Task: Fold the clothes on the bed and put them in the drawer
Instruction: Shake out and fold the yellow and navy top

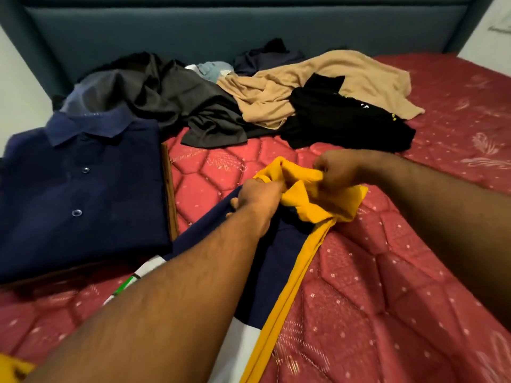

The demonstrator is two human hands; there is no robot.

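Head view is showing my 2 forearms covering much of the navy, white and yellow garment, whose lower part is running out of frame at the bottom edge, while my left hand is curling round its bunched navy cloth and my right hand is pinching the yellow collar. The folded navy shirt is lying at my left, partly cut off, and the unfolded pile is crowding the headboard, leaving bare red mattress at my right.
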